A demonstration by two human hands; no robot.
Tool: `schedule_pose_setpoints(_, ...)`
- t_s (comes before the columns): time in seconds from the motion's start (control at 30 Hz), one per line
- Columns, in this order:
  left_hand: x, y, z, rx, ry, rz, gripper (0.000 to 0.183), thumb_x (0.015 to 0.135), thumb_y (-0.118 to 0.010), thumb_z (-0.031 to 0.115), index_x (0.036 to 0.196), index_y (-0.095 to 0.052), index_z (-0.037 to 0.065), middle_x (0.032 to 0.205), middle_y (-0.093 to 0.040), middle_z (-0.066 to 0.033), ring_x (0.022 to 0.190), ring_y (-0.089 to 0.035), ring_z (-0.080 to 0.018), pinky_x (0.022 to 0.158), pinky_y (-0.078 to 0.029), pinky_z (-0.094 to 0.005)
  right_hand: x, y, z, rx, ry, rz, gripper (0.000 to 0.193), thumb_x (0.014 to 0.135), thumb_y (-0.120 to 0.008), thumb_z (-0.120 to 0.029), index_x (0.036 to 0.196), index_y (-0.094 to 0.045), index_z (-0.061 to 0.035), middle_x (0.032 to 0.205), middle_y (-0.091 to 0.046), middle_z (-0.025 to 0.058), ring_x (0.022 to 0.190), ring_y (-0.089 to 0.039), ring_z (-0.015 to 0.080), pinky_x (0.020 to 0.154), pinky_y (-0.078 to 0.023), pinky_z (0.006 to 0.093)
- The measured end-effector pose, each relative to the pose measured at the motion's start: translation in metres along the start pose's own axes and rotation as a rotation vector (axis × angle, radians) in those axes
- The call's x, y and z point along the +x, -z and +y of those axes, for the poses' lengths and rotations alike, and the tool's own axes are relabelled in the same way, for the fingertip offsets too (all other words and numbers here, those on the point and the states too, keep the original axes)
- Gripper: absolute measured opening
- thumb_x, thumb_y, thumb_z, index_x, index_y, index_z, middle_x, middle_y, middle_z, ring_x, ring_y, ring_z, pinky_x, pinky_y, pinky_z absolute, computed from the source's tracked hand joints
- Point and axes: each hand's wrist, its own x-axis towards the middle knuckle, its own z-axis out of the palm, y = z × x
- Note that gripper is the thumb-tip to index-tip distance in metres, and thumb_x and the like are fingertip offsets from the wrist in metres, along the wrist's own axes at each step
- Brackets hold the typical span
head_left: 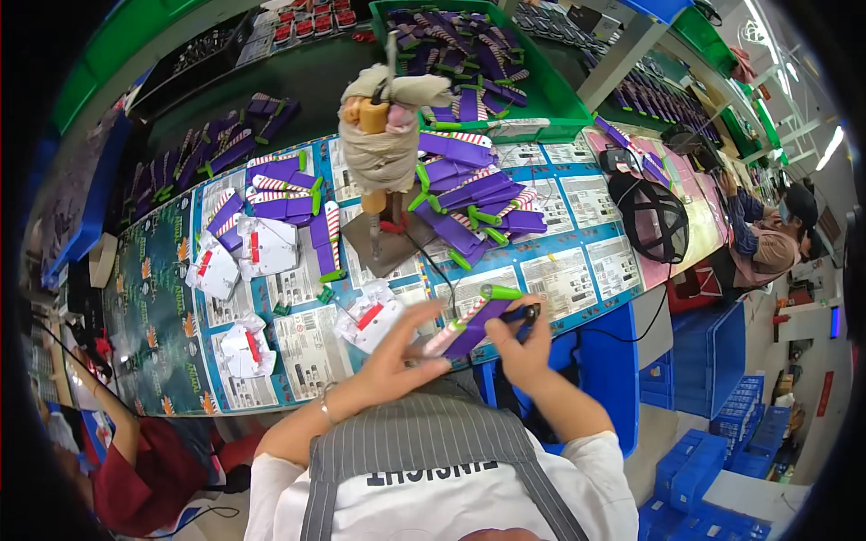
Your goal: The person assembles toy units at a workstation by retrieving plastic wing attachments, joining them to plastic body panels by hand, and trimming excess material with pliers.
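Observation:
Close to my body, at the near table edge, my left hand (390,362) grips a purple plastic piece (474,328) with a red-and-white striped edge and a green end. My right hand (525,353) is at the piece's other side, its thumb and fingers pinched round a small dark part (530,314). I cannot make out what kind of part that is. Just beyond my left hand lies a white plastic casing (368,317) with a red strip. More purple striped pieces (478,191) are heaped ahead of my hands.
A cloth-wrapped post (381,153) stands mid-table on a brown base. Behind it sits a green bin (541,129) of purple pieces. More white casings (269,248) lie left, a black mesh cap (651,216) right. Blue crates (708,347) and a seated person (778,230) are farther right.

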Motion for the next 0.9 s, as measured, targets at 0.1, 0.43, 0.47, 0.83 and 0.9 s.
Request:
schedule_pose_setpoints(0.1, -0.002, 0.011, 0.013, -0.649, 0.655, -0.221, 0.033, 0.089, -0.062, 0.020, 0.113, -0.052, 0.001, 0.089, -0.060, -0.0037, 0.080, -0.058, -0.0097, 0.067, -0.048, -0.0210, -0.002, -0.016, 0.004, 0.021, -0.183, 0.002, 0.025, 0.082, -0.066, -0.007, 0.100, -0.047, -0.0057, 0.086, -0.052, 0.0022, 0.075, -0.048, 0.0078, 0.070, -0.042, 0.0235)
schedule_pose_setpoints(0.43, -0.032, 0.048, 0.001, -0.604, 0.669, -0.424, 0.029, 0.082, -0.068, 0.009, 0.107, -0.059, -0.001, 0.091, -0.063, -0.0036, 0.082, -0.054, -0.0046, 0.072, -0.045, -0.0214, 0.026, -0.045, -0.011, -0.586, 0.239, -1.013, 0.039, 0.072, -0.069, -0.014, 0.108, -0.054, -0.0080, 0.096, -0.058, 0.0088, 0.090, -0.057, 0.0287, 0.076, -0.045, 0.0382)
schedule_pose_setpoints(0.47, -0.038, 0.051, 0.000, -0.817, 0.762, -0.407, 0.031, 0.081, -0.069, 0.010, 0.109, -0.059, -0.001, 0.092, -0.063, -0.0042, 0.084, -0.054, -0.0045, 0.073, -0.045, -0.0210, 0.028, -0.042, -0.006, -0.493, 0.203, -1.069, 0.037, 0.077, -0.067, -0.016, 0.110, -0.052, -0.0073, 0.096, -0.056, 0.0101, 0.091, -0.056, 0.0299, 0.077, -0.045, 0.0385)
schedule_pose_setpoints(0.83, -0.075, 0.055, -0.017, -0.130, 0.406, -0.003, 0.010, 0.082, -0.064, 0.007, 0.090, -0.067, 0.002, 0.072, -0.062, -0.0082, 0.066, -0.058, -0.0157, 0.057, -0.045, -0.0277, 0.035, -0.036, 0.013, 0.035, 0.033, -0.985, 0.027, 0.078, -0.068, -0.006, 0.103, -0.061, -0.0038, 0.099, -0.059, 0.0112, 0.089, -0.056, 0.0251, 0.081, -0.043, 0.0334)
schedule_pose_setpoints(0.9, -0.083, 0.056, -0.025, 0.051, 0.428, 0.359, 0.014, 0.081, -0.065, 0.006, 0.095, -0.065, 0.002, 0.087, -0.063, -0.0090, 0.071, -0.058, -0.0154, 0.056, -0.045, -0.0278, 0.040, -0.018, 0.012, -0.458, 0.128, -0.733, 0.040, 0.061, -0.069, 0.005, 0.098, -0.061, -0.0056, 0.097, -0.056, 0.0087, 0.084, -0.055, 0.0267, 0.075, -0.044, 0.0370)
